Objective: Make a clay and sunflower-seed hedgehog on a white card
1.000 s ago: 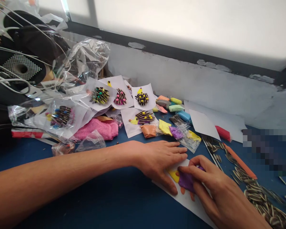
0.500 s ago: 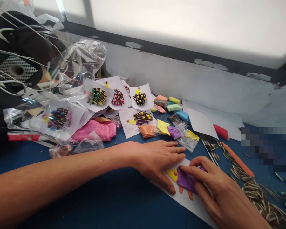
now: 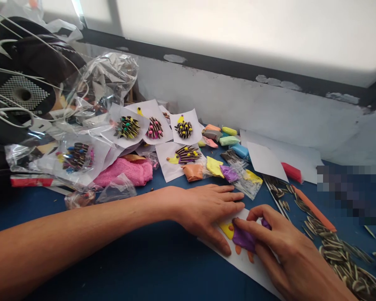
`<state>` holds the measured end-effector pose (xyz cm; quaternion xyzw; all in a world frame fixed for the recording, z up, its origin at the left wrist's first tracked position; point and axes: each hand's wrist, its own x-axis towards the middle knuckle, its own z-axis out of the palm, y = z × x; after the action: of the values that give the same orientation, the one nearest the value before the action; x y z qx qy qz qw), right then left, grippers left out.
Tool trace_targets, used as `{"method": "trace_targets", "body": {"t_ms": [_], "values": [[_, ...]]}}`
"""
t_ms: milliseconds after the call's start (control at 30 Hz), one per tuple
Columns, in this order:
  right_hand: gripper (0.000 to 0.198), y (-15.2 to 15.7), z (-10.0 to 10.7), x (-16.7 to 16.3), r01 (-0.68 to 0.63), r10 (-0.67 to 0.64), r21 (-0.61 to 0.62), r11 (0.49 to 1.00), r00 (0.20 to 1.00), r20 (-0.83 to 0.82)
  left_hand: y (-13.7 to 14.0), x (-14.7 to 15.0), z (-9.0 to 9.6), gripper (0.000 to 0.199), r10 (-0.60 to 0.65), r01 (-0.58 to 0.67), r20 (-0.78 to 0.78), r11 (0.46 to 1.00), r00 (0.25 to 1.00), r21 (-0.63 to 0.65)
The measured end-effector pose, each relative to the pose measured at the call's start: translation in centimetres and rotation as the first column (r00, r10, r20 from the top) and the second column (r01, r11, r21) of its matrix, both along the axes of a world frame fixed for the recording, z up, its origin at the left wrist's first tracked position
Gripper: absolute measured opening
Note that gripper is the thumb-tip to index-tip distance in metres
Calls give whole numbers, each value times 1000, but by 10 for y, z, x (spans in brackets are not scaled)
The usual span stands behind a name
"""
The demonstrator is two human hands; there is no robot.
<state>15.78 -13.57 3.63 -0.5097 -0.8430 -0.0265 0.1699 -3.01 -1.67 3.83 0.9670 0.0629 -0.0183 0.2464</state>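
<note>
In the head view, the left hand (image 3: 208, 209) lies palm down, its fingers stretched out and slightly spread, holding nothing; its fingertips and thumb rest flat over the upper left part of a white sheet (image 3: 232, 262) on the blue desk (image 3: 113, 263). The right hand (image 3: 278, 242) is bent over the same sheet, forefinger and thumb parted, with the flat purple clay (image 3: 242, 239) directly under and between their tips. The forefinger's tip touches its upper edge near the yellow clay (image 3: 226, 229); whether the fingers pinch the purple or only press it, I cannot tell. More purple shows behind the forefinger, and I cannot tell if it is joined to the flat part.

The yellow clay sits between the left thumb and the right forefinger, a small brown dot (image 3: 231, 228) on it. Two orange pieces (image 3: 238, 249) lie just below the purple, left of the right thumb. Beyond the left fingertips are clay packets (image 3: 192, 172); to the right of the right hand lie striped seeds (image 3: 341, 255) and an orange stick (image 3: 315, 208).
</note>
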Motion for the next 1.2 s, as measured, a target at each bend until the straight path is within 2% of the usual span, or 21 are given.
{"method": "trace_targets", "body": {"t_ms": [133,367,533,733,967,1200], "values": [[31,-4,0,7,26,-27,41,999,1000,15,-1,-1,3,81,9,-9,-14,1000,1000,-1],[28,-10,3,9,13,-3,-93,996,994,109,-1,-1,4,83,13,-13,-14,1000,1000,0],[32,-13,4,12,65,-70,58,996,994,88,0,-3,2,83,6,-6,13,1000,1000,-18],[35,-16,-5,13,85,-84,-10,996,993,83,0,-4,0,83,11,-10,24,999,1000,-35],[38,-18,-4,16,122,-124,28,992,990,61,-1,-4,-1,85,17,-16,18,998,1000,-54],[42,-27,-6,21,143,-147,68,987,988,52,0,-9,-12,86,39,-30,99,995,994,-94]]}}
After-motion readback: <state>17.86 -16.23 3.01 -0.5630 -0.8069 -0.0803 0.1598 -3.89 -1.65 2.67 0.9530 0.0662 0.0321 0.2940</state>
